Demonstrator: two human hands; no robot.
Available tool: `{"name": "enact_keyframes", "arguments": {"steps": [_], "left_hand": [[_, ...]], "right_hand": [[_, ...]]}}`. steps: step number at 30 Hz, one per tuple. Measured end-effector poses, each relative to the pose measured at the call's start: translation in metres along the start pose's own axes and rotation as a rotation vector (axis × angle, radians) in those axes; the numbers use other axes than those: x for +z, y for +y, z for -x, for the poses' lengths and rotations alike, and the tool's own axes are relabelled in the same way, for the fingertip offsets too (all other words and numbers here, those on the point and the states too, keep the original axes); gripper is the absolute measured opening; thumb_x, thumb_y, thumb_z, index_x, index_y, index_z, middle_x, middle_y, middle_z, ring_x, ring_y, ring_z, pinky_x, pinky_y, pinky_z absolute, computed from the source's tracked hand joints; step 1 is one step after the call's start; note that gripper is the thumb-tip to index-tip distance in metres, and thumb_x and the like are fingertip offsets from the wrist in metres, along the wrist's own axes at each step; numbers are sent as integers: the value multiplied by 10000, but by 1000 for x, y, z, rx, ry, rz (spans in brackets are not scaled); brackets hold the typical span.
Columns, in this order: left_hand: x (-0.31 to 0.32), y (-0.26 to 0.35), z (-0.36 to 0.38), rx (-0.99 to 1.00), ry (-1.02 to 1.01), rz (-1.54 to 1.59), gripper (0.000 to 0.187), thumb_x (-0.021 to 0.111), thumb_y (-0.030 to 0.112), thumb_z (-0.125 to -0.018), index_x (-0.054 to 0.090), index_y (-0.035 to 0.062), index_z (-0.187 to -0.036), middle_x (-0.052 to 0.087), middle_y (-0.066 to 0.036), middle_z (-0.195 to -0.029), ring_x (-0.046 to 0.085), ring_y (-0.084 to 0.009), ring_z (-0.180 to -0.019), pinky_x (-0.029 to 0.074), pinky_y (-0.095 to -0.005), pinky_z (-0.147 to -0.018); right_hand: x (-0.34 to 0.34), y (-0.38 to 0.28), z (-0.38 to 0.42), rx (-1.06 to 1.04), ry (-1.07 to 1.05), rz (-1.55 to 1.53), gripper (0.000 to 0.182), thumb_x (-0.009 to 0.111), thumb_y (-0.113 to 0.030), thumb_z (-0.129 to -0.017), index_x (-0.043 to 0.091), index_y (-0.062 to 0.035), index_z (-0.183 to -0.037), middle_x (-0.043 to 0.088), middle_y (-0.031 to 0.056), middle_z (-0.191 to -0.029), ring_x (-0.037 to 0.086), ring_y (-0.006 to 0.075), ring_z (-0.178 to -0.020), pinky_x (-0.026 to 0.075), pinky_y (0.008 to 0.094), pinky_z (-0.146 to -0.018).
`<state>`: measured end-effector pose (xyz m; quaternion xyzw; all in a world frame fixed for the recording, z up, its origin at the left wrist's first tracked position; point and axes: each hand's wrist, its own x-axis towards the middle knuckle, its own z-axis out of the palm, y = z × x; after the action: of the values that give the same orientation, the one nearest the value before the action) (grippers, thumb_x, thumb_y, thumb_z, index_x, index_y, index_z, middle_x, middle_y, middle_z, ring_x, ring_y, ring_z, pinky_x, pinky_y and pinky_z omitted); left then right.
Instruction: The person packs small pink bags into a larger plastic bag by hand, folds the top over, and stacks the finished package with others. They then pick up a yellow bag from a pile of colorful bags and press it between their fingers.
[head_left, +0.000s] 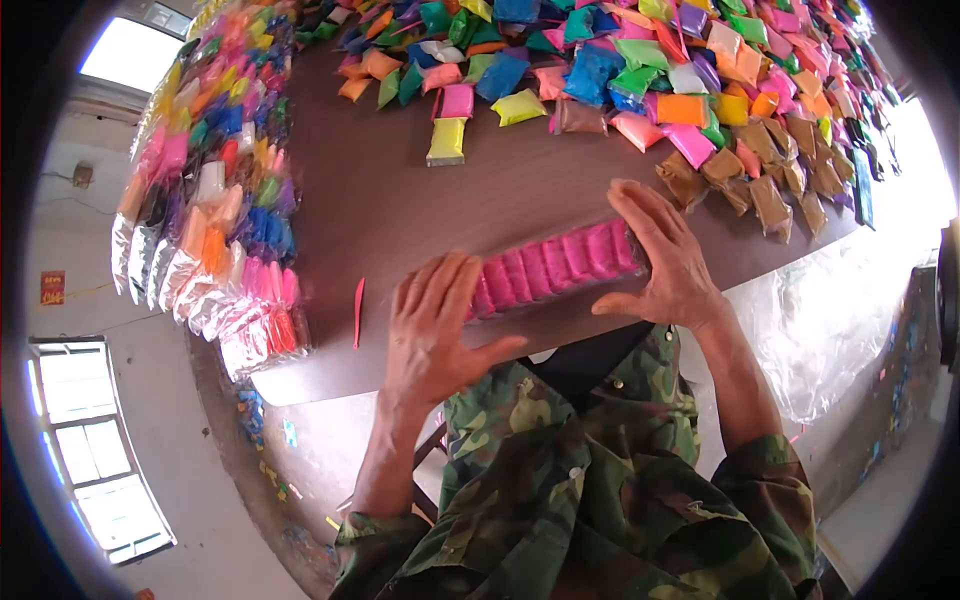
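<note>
A row of bright pink packets in clear film lies near the front edge of the brown table. The packets stand side by side in a tight, slightly slanted line. At the row's left end is my left hand, fingers stretched out and thumb apart. My right hand flanks the other end, its fingers pointing up and away and its thumb spread toward me. Both palms are right at the ends of the row, and neither hand is wrapped round it. A thin red tool lies left of my left hand.
Loose colourful packets heap across the far side, with brown packets at right. Long filled bags are stacked along the left edge. A yellow packet lies in front of the heap. Clear plastic hangs beyond the right edge.
</note>
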<state>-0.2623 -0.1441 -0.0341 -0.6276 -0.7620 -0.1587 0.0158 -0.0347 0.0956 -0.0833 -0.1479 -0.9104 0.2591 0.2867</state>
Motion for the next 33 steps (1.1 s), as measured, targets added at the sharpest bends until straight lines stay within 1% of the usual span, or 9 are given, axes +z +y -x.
{"name": "enact_keyframes", "arguments": {"steps": [4,7,10,13,17,24,27,30,33], "left_hand": [[17,30,-37,74,44,65,879,898,493,-790,609,31,-1479,614,-172,-1496,557,-383,-1407,414,-532,-1179],[39,44,-50,92,26,33,808,884,423,-824,613,42,-1483,613,-156,-1500,559,-364,-1404,425,-516,-1167],[47,45,-46,103,50,23,762,882,365,-831,623,64,-1481,616,-140,-1501,574,-345,-1387,441,-503,-1147],[45,45,-36,69,86,-36,756,902,360,-808,646,88,-1465,619,-136,-1498,583,-336,-1377,448,-500,-1136],[36,29,-18,67,94,-70,729,898,409,-813,675,108,-1438,625,-138,-1493,598,-348,-1361,452,-507,-1135],[17,15,12,-49,154,-114,760,867,452,-875,630,23,-1456,633,-191,-1474,595,-386,-1368,440,-527,-1153],[12,-6,39,-128,123,-202,756,853,464,-892,627,8,-1451,628,-213,-1468,588,-405,-1375,454,-529,-1153],[22,-22,64,-158,173,-177,768,866,458,-881,623,-3,-1445,617,-222,-1470,579,-421,-1383,472,-525,-1154],[25,-22,68,-183,255,-131,777,885,439,-867,620,-12,-1440,609,-230,-1475,574,-428,-1388,485,-521,-1155]], "right_hand": [[3,-4,1,19,-52,89,1014,989,-370,-671,557,-70,-1538,584,164,-1511,513,398,-1452,453,521,-1178],[3,-4,0,-13,-14,57,896,991,-238,-629,641,-71,-1437,632,133,-1433,593,379,-1361,495,506,-1124],[5,-1,0,-59,22,28,760,987,-229,-627,712,-67,-1317,659,110,-1375,657,354,-1259,523,489,-1077],[5,-1,-1,-92,17,22,695,984,-243,-634,740,-67,-1261,669,99,-1347,680,329,-1215,537,477,-1048],[5,-3,-1,-104,17,64,700,984,-265,-629,738,-65,-1252,673,96,-1327,684,325,-1202,549,463,-1031],[5,-8,1,-107,66,37,683,987,-256,-625,739,-49,-1227,671,108,-1314,699,339,-1143,581,457,-966],[7,-7,2,-103,75,50,673,995,-261,-621,752,-46,-1210,679,114,-1303,699,347,-1139,582,459,-965],[8,-7,4,-105,68,68,683,1001,-269,-619,756,-47,-1216,682,117,-1305,699,353,-1141,582,464,-969],[9,-7,2,-113,63,89,687,1003,-277,-621,758,-51,-1222,684,118,-1311,699,359,-1142,581,471,-976]]}}
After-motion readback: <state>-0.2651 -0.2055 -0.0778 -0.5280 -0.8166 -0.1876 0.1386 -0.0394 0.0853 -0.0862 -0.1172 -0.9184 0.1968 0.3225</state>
